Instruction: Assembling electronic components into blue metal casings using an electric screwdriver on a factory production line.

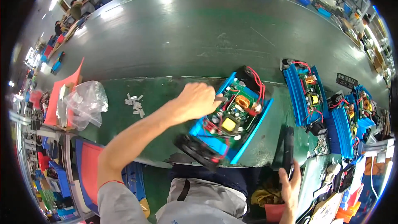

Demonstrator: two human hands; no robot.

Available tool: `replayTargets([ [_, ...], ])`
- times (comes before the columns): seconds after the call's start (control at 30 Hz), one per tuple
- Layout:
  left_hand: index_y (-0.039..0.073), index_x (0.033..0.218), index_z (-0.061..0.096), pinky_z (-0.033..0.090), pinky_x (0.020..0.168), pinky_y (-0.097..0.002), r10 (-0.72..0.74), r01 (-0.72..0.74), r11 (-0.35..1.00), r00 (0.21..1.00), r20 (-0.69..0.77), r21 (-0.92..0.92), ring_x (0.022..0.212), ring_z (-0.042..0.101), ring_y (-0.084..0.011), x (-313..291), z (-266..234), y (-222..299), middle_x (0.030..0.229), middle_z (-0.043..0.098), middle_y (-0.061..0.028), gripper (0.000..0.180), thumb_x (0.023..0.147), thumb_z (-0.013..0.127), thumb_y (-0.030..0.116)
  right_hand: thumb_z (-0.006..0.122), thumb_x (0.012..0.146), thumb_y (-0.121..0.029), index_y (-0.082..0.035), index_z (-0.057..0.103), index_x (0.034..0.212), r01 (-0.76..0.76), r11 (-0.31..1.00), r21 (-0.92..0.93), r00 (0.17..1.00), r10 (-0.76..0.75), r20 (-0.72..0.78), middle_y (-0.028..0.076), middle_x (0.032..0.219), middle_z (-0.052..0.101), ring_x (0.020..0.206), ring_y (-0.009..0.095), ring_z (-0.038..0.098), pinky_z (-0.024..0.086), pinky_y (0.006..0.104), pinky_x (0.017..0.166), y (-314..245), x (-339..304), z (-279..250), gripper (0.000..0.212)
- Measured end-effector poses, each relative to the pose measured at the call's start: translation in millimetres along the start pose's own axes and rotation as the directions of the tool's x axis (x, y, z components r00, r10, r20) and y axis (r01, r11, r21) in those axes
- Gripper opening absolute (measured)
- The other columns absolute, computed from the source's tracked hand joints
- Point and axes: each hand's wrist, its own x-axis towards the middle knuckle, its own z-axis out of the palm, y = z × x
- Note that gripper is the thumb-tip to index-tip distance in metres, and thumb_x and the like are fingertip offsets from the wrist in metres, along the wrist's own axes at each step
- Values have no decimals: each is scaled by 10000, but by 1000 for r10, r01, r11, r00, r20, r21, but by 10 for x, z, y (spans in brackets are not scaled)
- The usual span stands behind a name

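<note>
A blue metal housing [250,135] lies open and slanted in front of me, with a green circuit board [237,89] inside. The board carries a copper coil [242,101], a yellow transformer [228,124] and red wires [261,87]. Black end pieces sit at its far and near ends; the near one [197,151] is tilted outward and blurred. My left hand [197,101] is closed at the board's left edge, its fingertips on something I cannot make out. At the bench's front edge, my right hand [291,184] grips a long, slim black tool [288,149], held upright.
Several similar blue housings with boards [304,95] stand at the right. Small white pieces [134,104] lie scattered left of my forearm, near a clear plastic bag [88,103] and a pink-red sheet [62,93]. A dark green surface [186,33] stretches beyond the bench.
</note>
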Motion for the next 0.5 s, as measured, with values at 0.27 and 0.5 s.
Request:
replayTargets([
  [0.27, -117, 838, 664, 576, 631, -340, -394, 352, 23, 863, 315, -936, 688, 745, -269, -805, 554, 748, 772, 730, -213, 626, 1065, 456, 428, 607, 933, -18, -16, 592, 1224, 523, 729, -442, 757, -635, -152, 189, 1103, 617, 1057, 336, 587, 453, 408, 951, -600, 384, 264, 292],
  [0.5, 29, 823, 688, 508, 539, -319, -376, 186, 705, 916, -138, -685, 605, 687, -132, -931, 33, 750, 744, 710, -80, 304, 942, 714, 307, 772, 745, 30, -51, 672, 1044, 780, 531, -332, 599, -786, 150, 106, 992, 631, 884, 303, 596, 467, 397, 763, -689, 180, 634, 326],
])
